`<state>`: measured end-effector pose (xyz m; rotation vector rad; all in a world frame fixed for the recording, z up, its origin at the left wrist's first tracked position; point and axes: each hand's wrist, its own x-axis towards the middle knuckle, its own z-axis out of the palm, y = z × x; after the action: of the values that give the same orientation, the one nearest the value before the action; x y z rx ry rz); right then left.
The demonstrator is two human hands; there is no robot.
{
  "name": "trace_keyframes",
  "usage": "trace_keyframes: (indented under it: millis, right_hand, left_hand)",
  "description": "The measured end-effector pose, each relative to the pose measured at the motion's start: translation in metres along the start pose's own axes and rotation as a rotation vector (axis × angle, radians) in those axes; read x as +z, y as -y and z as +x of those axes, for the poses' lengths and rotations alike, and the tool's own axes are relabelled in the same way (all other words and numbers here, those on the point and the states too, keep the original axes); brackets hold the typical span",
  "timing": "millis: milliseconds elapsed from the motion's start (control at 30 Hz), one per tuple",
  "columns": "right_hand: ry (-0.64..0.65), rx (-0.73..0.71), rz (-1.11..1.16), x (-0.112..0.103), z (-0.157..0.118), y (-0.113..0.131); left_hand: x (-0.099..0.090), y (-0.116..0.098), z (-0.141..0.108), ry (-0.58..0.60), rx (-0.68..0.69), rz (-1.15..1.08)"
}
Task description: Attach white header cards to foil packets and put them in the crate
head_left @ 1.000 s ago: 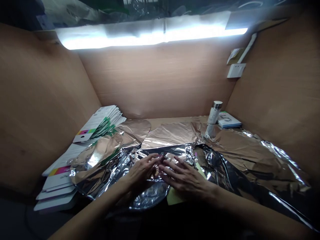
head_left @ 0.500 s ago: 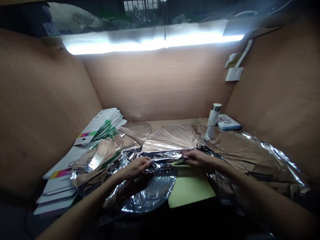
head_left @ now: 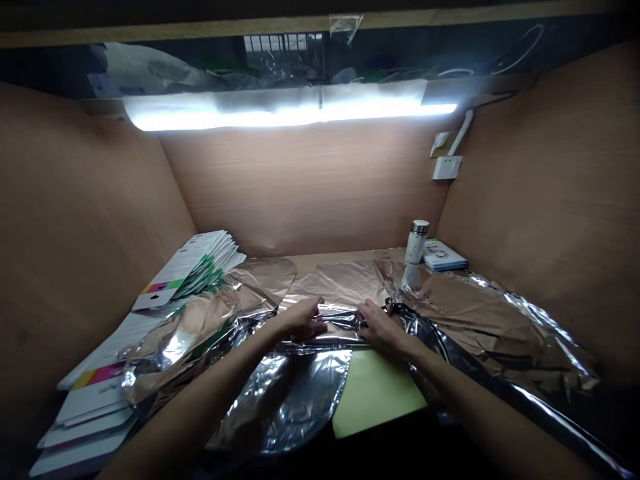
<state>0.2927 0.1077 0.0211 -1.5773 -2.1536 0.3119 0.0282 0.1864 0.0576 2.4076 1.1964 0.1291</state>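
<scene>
Well, we find our left hand (head_left: 300, 320) and right hand (head_left: 381, 328) close together on a folded ridge of aluminium foil (head_left: 339, 328), which lies crosswise just in front of us, its long axis running left to right between them. The left hand sits on the ridge's left end and the right hand on its right end, so neither is clearly nearer. The fingers of both curl down onto the foil, but we cannot tell whether they pinch it or only press on it. Below the right hand lies a pale green card (head_left: 375, 393), its edge tucked under the foil. More crumpled foil spreads across the table (head_left: 345, 255). Farther off, a metal-capped bottle (head_left: 415, 241) stands upright beside a small flat box (head_left: 444, 257), while a stack of printed cards (head_left: 190, 267) runs along the left.
</scene>
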Motion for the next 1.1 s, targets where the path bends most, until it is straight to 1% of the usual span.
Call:
trace_keyframes:
  millis: [67,133,167,233,267,300,333,367,400,433,467,500,567,600,633,667,700,767,800,833,900,967,1033,1067,1100]
  right_hand:
    - [-0.051,0.004,0.028,-0.003,-0.003,-0.002]
    - [-0.156,0.043,0.042,-0.009,-0.009,-0.005]
    - [-0.249,0.083,0.047,-0.012,-0.014,-0.006]
    - [-0.482,0.206,0.123,-0.019,-0.025,-0.006]
    - [-0.573,0.285,0.229,-0.022,-0.031,-0.004]
    - [-0.613,0.358,0.393,-0.024,-0.036,-0.001]
    - [-0.582,0.404,0.603,-0.026,-0.040,0.003]
    - [-0.488,0.416,0.831,-0.027,-0.042,0.009]
    - [-0.375,0.390,1.033,-0.028,-0.044,0.015]
    - [-0.297,0.346,1.191,-0.029,-0.043,0.022]
    - [-0.269,0.296,1.295,-0.031,-0.042,0.030]
    - [-0.283,0.251,1.346,-0.033,-0.040,0.036]
    - [-0.355,0.198,1.339,-0.039,-0.036,0.048]
    - [-0.370,0.180,1.320,-0.043,-0.035,0.052]
    - [-0.353,0.167,1.308,-0.047,-0.036,0.056]
    - [-0.316,0.160,1.303,-0.051,-0.038,0.059]
    - [-0.254,0.154,1.299,-0.053,-0.042,0.061]
    - [-0.049,0.134,1.265,-0.055,-0.055,0.063]
    - [0.053,0.125,1.225,-0.053,-0.062,0.063]
    - [0.120,0.122,1.182,-0.051,-0.069,0.063]
    - [0.143,0.139,1.131,-0.044,-0.082,0.062]
    - [0.153,0.156,1.159,-0.038,-0.092,0.062]
    - [0.209,0.146,1.270,-0.034,-0.097,0.064]
    - [0.220,0.136,1.344,-0.033,-0.098,0.066]
    - [0.204,0.127,1.418,-0.032,-0.098,0.067]
  left_hand:
    - [-0.004,-0.005,0.013,0.103,-0.006,-0.082]
    - [-0.008,-0.009,0.016,0.189,-0.003,-0.178]
    - [-0.011,-0.010,0.013,0.216,0.009,-0.237]
    - [-0.013,-0.015,0.000,0.233,0.051,-0.376]
    - [-0.013,-0.019,-0.010,0.223,0.074,-0.452]
    - [-0.010,-0.025,-0.021,0.205,0.095,-0.522]
    - [-0.007,-0.031,-0.033,0.184,0.113,-0.578]
    - [-0.001,-0.039,-0.044,0.157,0.126,-0.641]
    - [0.005,-0.048,-0.055,0.130,0.132,-0.719]
    - [0.012,-0.058,-0.065,0.110,0.132,-0.813]
    - [0.020,-0.067,-0.074,0.102,0.127,-0.915]
    - [0.026,-0.077,-0.082,0.106,0.117,-1.017]
    - [0.036,-0.094,-0.094,0.124,0.086,-1.174]
    - [0.039,-0.100,-0.097,0.126,0.074,-1.210]
    - [0.041,-0.106,-0.100,0.110,0.065,-1.238]
    - [0.042,-0.110,-0.101,0.072,0.063,-1.266]
    - [0.043,-0.113,-0.102,0.020,0.068,-1.293]
    - [0.045,-0.117,-0.102,-0.080,0.087,-1.339]
    - [0.047,-0.117,-0.103,-0.106,0.091,-1.356]
    - [0.049,-0.117,-0.103,-0.111,0.094,-1.372]
    - [0.055,-0.116,-0.104,-0.080,0.090,-1.409]
    - [0.061,-0.114,-0.106,-0.066,0.090,-1.455]
    - [0.065,-0.114,-0.108,-0.085,0.097,-1.477]
    - [0.066,-0.114,-0.109,-0.092,0.100,-1.472]
    - [0.066,-0.115,-0.110,-0.102,0.105,-1.460]
